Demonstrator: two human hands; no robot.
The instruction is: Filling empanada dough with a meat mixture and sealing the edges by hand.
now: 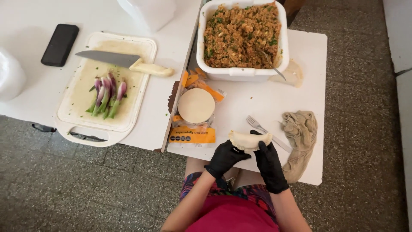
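A phone (59,44) is lying far left, by a board (128,112) with a knife (124,61) and onions (106,97). Dough rounds (196,105) are waiting in the middle, below a tub (241,73) of filling. The left hand (224,157) and right hand (269,162) are both closed on one folded pie (250,140), over the table edge. It is looking filled and shut; more rounds are left to fill

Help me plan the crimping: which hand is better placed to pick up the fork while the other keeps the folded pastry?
Right. The right hand is at the end of the folded pastry nearest the fork, which lies just beyond it toward the cloth. The left hand cradles the far end, so it would probably have to cross over.
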